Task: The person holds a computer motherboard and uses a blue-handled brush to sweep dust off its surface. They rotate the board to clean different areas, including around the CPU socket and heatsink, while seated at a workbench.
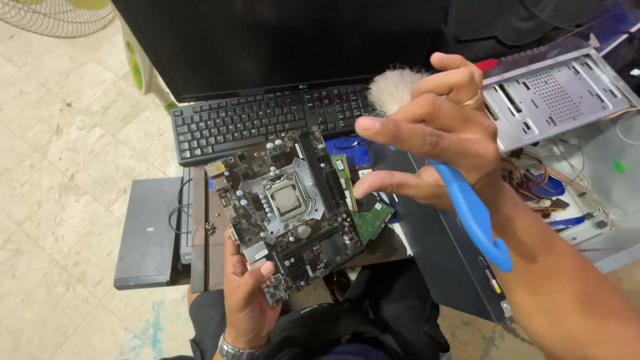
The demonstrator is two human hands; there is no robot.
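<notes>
Two hands: left hand [248, 293] grips motherboard [287, 207], right hand [440, 140] holds blue-handled brush [470, 213].

The left hand [248, 293] is low, palm up, its fingers closed in a grip (thumb on top). The right hand [443, 133] is raised above it, fingers curled, forearm crossing diagonally.

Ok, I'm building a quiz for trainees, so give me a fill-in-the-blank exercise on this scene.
1. The left hand holds a ____ by its lower edge.
2. The brush in the right hand has a ____ handle.
3. Behind the board lies a black ____.
4. On the right lies an open computer ____.

Missing words: motherboard; blue; keyboard; case
</notes>
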